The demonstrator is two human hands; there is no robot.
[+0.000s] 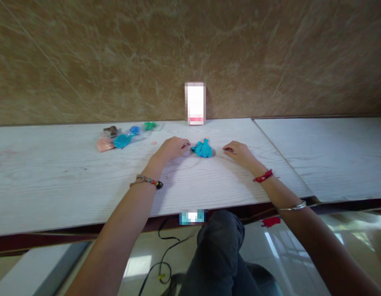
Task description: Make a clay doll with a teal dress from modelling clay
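Note:
A blue modelling-clay figure [203, 149], shaped like a ruffled dress with a bit of peach clay on top, lies on the white wood-grain table [70, 176]. Just left of it is my left hand [173, 149], its fingers curled together close to the figure's left edge; whether the fingertips touch it or hold a small piece cannot be made out. To the figure's right, a short gap away, my right hand [241, 154] rests low over the table. Its thumb and fingers are pinched together, and anything between them is too small to see.
Bags of clay lie at the left rear: peach [105, 144], brown [110, 131], light blue [122, 141], darker blue [134, 130] and green [150, 126]. A peach crumb [154, 143] sits nearby. A blurred-out upright phone-like rectangle [196, 103] leans against the marbled wall [116, 61].

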